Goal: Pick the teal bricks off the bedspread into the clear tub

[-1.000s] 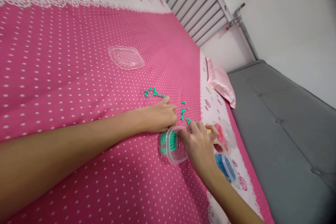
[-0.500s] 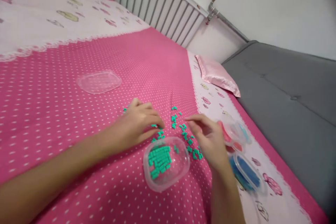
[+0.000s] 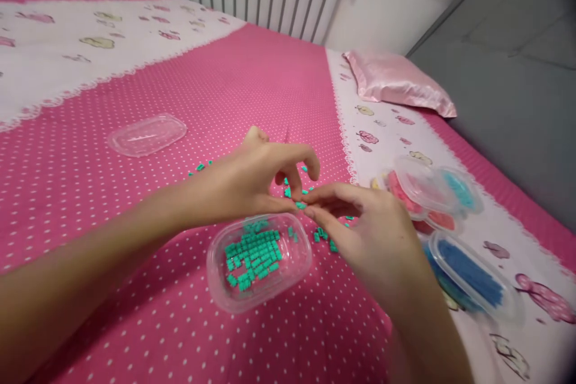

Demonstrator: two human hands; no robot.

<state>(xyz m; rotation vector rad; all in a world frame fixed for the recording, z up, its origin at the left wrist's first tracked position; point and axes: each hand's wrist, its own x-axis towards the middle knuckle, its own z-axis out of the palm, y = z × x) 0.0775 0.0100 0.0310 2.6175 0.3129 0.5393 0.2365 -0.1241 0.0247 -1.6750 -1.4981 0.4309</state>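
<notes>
Fingertips of the left hand (image 3: 252, 179) and right hand (image 3: 373, 234) meet, pinching a small green block (image 3: 300, 206) just beyond a clear, round-cornered plastic tub (image 3: 293, 264) of similar blocks (image 3: 258, 252); both hands partly hide loose green pieces (image 3: 320, 234) on the white-dotted pink bedspread (image 3: 180, 330).

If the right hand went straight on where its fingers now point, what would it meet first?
The right hand would probably meet the small green block first, with the left hand just behind it; the depth there is hard to judge.
</notes>
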